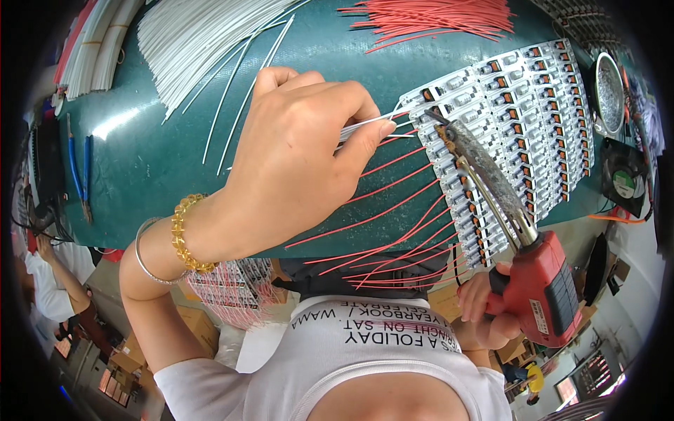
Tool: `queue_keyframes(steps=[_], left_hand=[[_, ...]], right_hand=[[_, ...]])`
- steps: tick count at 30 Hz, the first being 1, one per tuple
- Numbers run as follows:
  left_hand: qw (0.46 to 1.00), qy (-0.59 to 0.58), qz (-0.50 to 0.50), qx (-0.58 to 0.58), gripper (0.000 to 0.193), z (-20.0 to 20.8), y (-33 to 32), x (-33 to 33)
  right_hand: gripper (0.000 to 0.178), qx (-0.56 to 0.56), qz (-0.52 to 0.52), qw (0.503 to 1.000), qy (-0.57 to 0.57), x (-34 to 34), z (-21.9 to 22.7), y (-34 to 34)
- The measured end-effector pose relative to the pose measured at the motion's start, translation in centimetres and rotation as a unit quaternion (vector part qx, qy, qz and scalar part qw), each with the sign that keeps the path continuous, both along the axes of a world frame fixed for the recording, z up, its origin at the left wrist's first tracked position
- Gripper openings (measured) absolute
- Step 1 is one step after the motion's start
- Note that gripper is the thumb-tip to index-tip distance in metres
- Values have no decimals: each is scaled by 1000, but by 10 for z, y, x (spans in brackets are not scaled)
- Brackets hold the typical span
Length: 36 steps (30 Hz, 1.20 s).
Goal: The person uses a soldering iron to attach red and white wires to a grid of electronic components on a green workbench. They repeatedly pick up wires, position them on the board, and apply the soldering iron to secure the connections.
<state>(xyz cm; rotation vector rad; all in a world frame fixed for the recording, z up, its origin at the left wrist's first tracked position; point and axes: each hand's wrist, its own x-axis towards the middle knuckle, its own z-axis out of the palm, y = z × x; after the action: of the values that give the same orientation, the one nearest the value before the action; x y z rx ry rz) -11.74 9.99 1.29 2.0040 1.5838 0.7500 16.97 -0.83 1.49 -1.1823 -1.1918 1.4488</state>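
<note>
My left hand (302,144) is closed in a pinch on a few thin white wires (372,122), whose ends reach the upper left edge of a panel of small circuit boards (519,105). In my right hand (484,309) is a red soldering gun (544,288). Its dark tip rests at or just above that same edge, close to the white wire ends; whether it touches them I cannot tell. Several red wires (393,193) run from the panel's left edge and trail toward my body over the front of the table.
A heap of white wires (203,42) and a pile of red wires (435,17) lie at the far side of the green table mat (140,168). Blue-handled tweezers or pliers (78,168) lie left. A round metal tin (608,95) and a small fan (625,175) stand right.
</note>
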Motion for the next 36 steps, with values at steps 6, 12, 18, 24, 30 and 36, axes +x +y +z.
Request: queue_keyframes(steps=[6,12,18,24,30,36], left_hand=[[999,26,-1,32,9,-4,-2,2],[997,40,1,71,8,-8,-4,4],[996,44,4,77,9,-9,-5,4],[998,-11,-12,68,8,-11,-4,1],[993,-78,-71,50,15,-10,-1,1],[998,10,-50,36,6,-1,-6,8]], right_hand=[[81,15,22,999,19,17,-20,-11],[81,-64,-1,998,-28,-8,7,-1],[87,-62,-18,998,-3,-13,7,-1],[82,-75,-20,997,25,-13,8,4],[74,-80,-64,994,36,-15,14,3],[69,-89,-70,993,29,-16,19,0]])
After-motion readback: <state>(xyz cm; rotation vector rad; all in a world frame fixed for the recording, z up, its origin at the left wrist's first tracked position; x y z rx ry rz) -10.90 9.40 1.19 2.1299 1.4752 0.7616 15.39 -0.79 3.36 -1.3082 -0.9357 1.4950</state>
